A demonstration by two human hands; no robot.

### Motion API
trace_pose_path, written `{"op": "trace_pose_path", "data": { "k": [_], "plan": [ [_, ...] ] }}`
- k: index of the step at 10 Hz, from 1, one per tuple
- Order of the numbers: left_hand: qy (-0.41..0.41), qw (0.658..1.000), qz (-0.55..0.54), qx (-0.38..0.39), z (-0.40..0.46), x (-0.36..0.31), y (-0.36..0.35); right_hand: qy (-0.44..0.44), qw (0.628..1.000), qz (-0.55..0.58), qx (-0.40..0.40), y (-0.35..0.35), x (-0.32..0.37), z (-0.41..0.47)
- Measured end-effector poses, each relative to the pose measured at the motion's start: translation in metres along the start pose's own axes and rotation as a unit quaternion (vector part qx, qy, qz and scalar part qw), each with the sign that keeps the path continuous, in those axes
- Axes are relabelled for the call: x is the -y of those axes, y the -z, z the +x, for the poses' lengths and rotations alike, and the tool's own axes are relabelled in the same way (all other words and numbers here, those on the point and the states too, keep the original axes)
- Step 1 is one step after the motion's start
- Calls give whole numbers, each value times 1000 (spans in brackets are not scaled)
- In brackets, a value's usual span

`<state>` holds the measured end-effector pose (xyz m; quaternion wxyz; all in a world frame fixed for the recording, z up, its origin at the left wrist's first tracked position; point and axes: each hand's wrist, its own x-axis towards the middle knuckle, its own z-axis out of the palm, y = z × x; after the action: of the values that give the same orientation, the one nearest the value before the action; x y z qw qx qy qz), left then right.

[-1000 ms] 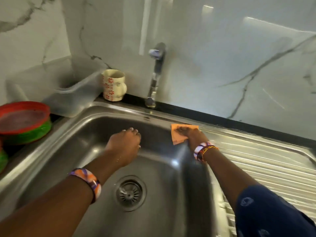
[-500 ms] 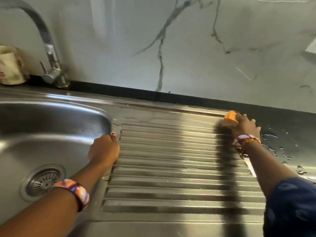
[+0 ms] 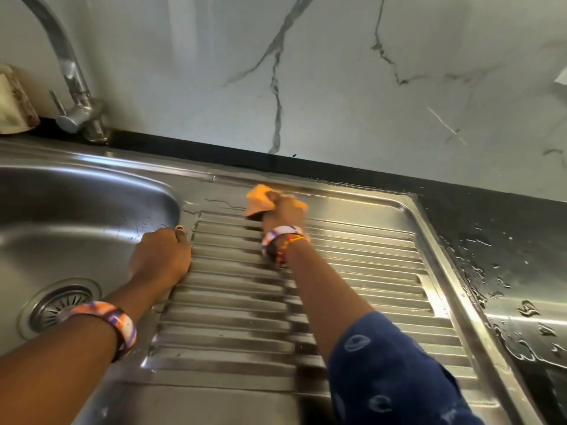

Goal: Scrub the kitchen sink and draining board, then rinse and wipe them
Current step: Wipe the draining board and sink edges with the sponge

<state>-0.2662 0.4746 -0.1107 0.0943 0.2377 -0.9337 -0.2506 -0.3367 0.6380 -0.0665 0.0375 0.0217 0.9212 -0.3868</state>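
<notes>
1. Stainless steel throughout: sink basin [image 3: 76,216] on the left, ribbed draining board [image 3: 352,271] to its right, one pressed sheet.
2. Drain strainer [image 3: 59,305] sits in the basin floor, near-left.
3. Right hand [image 3: 283,211] at the far edge of the draining board, on the flat strip beyond the ribs. Fingers curled round an orange cloth [image 3: 260,200], bunching it; cloth touches the steel and sticks out left and right of the hand.
4. Left hand [image 3: 161,256] rests on the ridge between basin and draining board. Fingers curled over the basin rim, close together; one painted nail shows at the far side. Whether the fingertips press the inner wall, cannot tell.
5. Both wrists carry patterned bangles; the right arm's dark blue printed sleeve [image 3: 399,372] fills the near-right corner.
6. Thin trails of water lie on the flat steel just left of the cloth.
7. Black countertop [image 3: 506,240] right of the draining board, covered with beads and streaks of water.
8. Curved chrome tap [image 3: 73,87] stands at far left behind the basin; a cream patterned mug [image 3: 13,102] just left of it, cut by the frame edge.
9. White marble-look wall [image 3: 337,72] with grey veins runs along the back.
</notes>
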Motion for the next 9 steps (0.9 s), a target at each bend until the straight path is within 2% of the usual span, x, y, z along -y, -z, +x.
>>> {"op": "trace_pose_path", "data": {
  "k": [1,2,3,4,5,6,7,8,9],
  "plan": [
    [-5,1000,-18,5,-1,0,1,21,993,109,50,-16,20,-1],
    [-1,999,-41,12,0,3,1,22,981,170,-87,26,-2,29],
    [4,998,-54,11,2,4,0,11,967,173,-189,72,-24,35],
    [11,998,-61,12,7,7,-4,-114,953,-93,-267,143,-84,58],
    [18,998,-54,7,9,8,-7,-151,952,-215,-156,138,-123,69],
    [16,999,-48,3,11,10,-11,-120,957,-241,-107,115,-118,78],
    [14,999,-44,3,13,10,-12,-79,957,-254,-113,71,-83,84],
    [11,999,-45,2,13,10,-12,-38,965,-246,-85,36,-53,81],
    [5,999,-49,2,12,10,-12,37,971,-235,-19,-18,1,74]
  ]
}}
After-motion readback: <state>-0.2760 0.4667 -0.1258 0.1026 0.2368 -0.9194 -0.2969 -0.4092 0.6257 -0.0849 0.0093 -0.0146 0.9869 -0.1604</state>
